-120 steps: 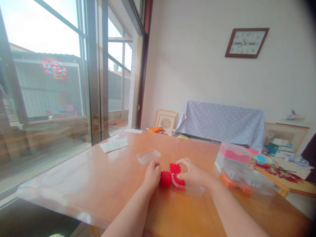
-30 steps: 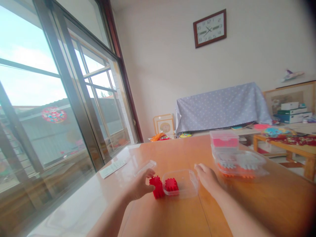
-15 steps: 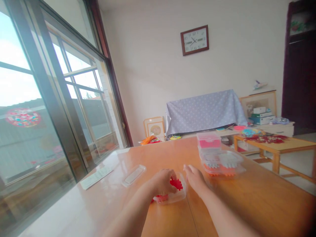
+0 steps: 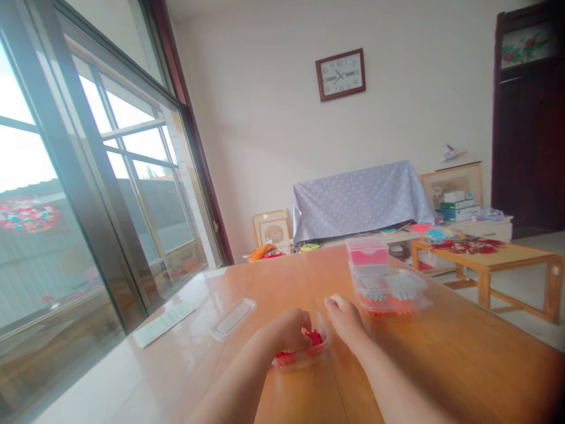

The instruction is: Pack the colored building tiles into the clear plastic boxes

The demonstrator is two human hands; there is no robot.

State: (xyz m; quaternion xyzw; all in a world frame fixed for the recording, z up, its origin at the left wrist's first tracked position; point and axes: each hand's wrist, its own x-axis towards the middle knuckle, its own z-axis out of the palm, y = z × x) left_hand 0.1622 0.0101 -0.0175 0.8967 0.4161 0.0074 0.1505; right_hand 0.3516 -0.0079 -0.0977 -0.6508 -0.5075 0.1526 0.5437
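A small clear plastic container (image 4: 320, 348) lies on the wooden table (image 4: 441, 365) in front of me, with red toothed building blocks (image 4: 314, 338) inside it. My left hand (image 4: 289, 331) reaches into the container, fingers curled over the red blocks. My right hand (image 4: 346, 321) rests against the container's right side, fingers curled and steadying it. The container's clear lid (image 4: 233, 318) lies flat on the table to the left.
A stack of clear boxes (image 4: 384, 282) with pink, grey and orange blocks stands at the right of the table. A paper sheet (image 4: 161, 324) lies near the window edge. A low wooden table (image 4: 485, 259) and a cloth-covered piece of furniture (image 4: 359, 200) stand beyond.
My left hand picked up the red block that lay beside the container and moved it into the container. The right hand closed in on the container's side. The view turned right.
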